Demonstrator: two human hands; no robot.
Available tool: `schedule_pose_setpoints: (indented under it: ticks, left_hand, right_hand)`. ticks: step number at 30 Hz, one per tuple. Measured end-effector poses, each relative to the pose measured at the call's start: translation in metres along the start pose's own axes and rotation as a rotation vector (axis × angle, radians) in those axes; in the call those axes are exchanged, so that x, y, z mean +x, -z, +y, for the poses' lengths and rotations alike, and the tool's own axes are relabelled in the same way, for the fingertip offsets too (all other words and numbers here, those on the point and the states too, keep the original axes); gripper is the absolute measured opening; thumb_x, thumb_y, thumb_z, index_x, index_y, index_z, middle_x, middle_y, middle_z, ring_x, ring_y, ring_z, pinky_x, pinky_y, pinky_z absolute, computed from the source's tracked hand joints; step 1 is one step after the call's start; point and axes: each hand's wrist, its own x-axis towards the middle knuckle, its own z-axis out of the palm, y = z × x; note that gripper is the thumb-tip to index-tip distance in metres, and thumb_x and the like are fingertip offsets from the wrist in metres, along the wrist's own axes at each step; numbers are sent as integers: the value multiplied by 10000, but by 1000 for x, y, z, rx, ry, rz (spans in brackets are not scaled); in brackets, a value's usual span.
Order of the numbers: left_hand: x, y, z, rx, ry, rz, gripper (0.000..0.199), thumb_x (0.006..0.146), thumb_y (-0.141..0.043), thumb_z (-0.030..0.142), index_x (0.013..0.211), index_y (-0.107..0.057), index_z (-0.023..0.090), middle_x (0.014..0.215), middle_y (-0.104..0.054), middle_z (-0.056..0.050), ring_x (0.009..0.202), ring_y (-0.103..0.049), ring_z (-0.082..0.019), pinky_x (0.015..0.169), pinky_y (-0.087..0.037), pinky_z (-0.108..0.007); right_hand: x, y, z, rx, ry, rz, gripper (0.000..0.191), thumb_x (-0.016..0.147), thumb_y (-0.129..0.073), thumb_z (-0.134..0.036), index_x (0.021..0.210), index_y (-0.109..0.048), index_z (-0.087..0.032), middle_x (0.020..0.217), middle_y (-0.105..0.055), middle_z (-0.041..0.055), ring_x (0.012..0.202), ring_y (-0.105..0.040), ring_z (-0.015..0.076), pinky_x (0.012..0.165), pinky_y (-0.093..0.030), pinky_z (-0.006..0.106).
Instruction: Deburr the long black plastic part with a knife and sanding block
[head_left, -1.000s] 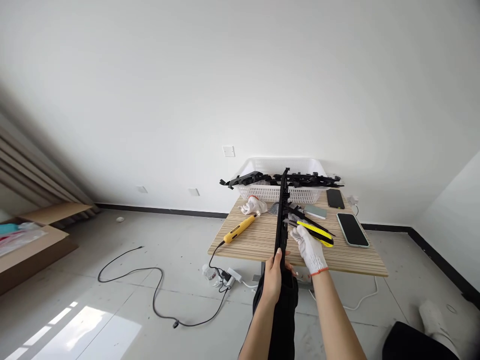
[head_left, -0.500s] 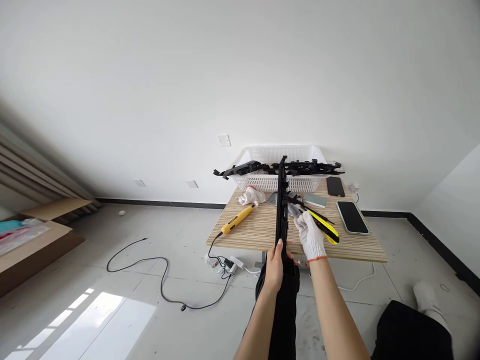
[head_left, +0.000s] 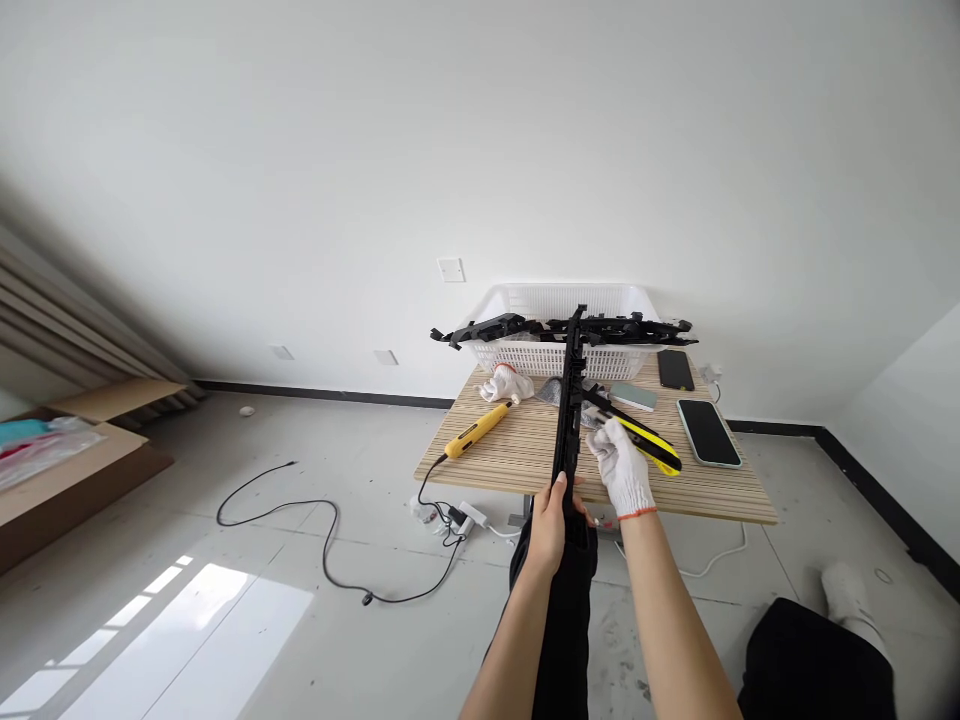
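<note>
My bare left hand [head_left: 549, 520] is closed around the near end of a long, narrow black plastic strip [head_left: 570, 410], which points away from me over the table. In a white knitted glove, my right hand [head_left: 619, 466] grips a yellow and black utility knife [head_left: 654, 446]. The knife slants, its front end close to the strip's right side; whether the blade touches it I cannot tell. Beyond the strip stands a white plastic basket [head_left: 517, 352], with more black plastic strips [head_left: 491, 328] lying across its top.
On the wood-patterned table [head_left: 435, 462] lie a yellow corded tool [head_left: 476, 432], a white glove [head_left: 507, 384], a grey-green flat block [head_left: 634, 396], a phone [head_left: 709, 433] and a dark device [head_left: 676, 370]. A black cable [head_left: 334, 540] and a power strip [head_left: 471, 518] are on the floor.
The view has shifted slightly. The far end of the black strip sits a little farther right, and the knife has turned slightly in my right hand. Both hands keep their hold.
</note>
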Motion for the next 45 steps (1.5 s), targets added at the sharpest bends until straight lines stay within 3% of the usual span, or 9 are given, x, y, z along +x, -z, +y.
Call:
schedule_pose_setpoints:
  ticks: [9,15,19,28,41,45]
  left_hand:
    - [0,2,-2,3,-13,-9,465,869,-560,562,946,-654,114,540,-517,38,441,-565,-151,505,-472,-276]
    - [-1,2,-2,17,-16,-7,463,873,-555,563,950,-661,119,552,-523,38,465,-586,-157,523,-484,-277]
    - [-2,2,-1,20,-21,-15,454,874,-555,554,973,-669,126,559,-544,30,491,-599,-158,544,-485,-270]
    - [-1,0,-4,33,-30,1,457,848,-578,564,967,-676,134,549,-562,25,487,-601,-168,547,-487,-279]
    - [-1,-1,-5,42,-36,-9,443,864,-560,565,932,-662,140,548,-524,44,460,-581,-146,535,-481,-269]
    - [-1,-1,-4,37,-33,-4,441,856,-570,570,924,-663,144,553,-534,42,471,-594,-149,567,-495,-278]
  right_hand:
    - [1,2,-1,4,-18,-36,315,569,-884,-211,665,-584,-190,554,-590,-78,512,-569,85,661,-602,277]
    - [0,3,-11,75,-60,-106,365,683,-828,-330,622,-488,-213,515,-478,-117,463,-480,59,769,-607,330]
    - [1,2,-9,93,-70,-88,361,712,-811,-336,631,-480,-217,505,-469,-126,457,-484,56,803,-599,338]
    - [-2,-4,0,72,-84,-21,253,681,-832,-231,668,-581,-203,558,-616,-76,514,-601,85,696,-598,269]
    - [-1,-7,-1,138,-80,-18,271,704,-798,-217,643,-534,-214,509,-560,-98,467,-560,71,698,-599,261]
    - [3,-7,-2,140,-64,9,275,757,-752,-272,650,-505,-219,466,-512,-116,417,-523,66,743,-608,309]
